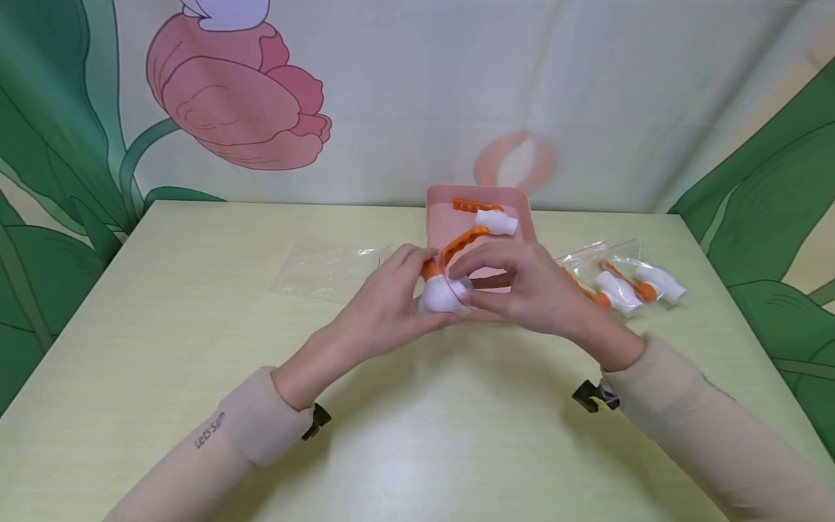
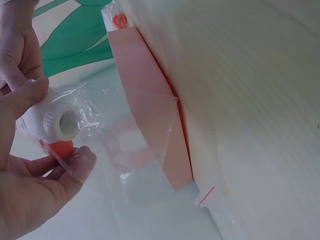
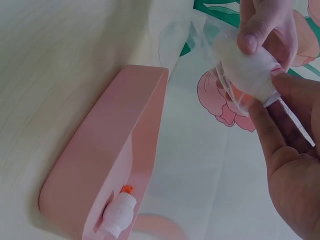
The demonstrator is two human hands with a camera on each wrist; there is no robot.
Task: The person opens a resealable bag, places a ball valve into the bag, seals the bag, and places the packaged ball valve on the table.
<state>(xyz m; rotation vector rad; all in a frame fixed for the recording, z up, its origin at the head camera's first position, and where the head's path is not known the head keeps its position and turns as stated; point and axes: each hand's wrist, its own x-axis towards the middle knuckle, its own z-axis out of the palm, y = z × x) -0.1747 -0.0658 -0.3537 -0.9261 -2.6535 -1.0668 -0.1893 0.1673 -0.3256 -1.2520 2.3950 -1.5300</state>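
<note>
My left hand (image 1: 389, 303) grips a white plastic fitting (image 1: 442, 293) with a long orange handle (image 1: 462, 243), inside a clear zip bag (image 2: 95, 107). The fitting has a rounded body and a round opening at one end, seen in the left wrist view. My right hand (image 1: 522, 284) pinches the bag's mouth near its red seal line, close to the fitting's end. In the right wrist view, the left thumb presses on the white body, and the right fingers (image 3: 287, 125) lie around the bag's edge. Both hands are raised in front of the pink tray (image 1: 438, 217).
In the tray lies another white fitting (image 1: 497, 222) beside an orange handle (image 1: 471, 206). To the right of the tray lie bagged white-and-orange fittings (image 1: 620, 291). A flat clear bag (image 1: 322, 270) rests on the table at left. A printed curtain (image 1: 404, 94) hangs behind the table.
</note>
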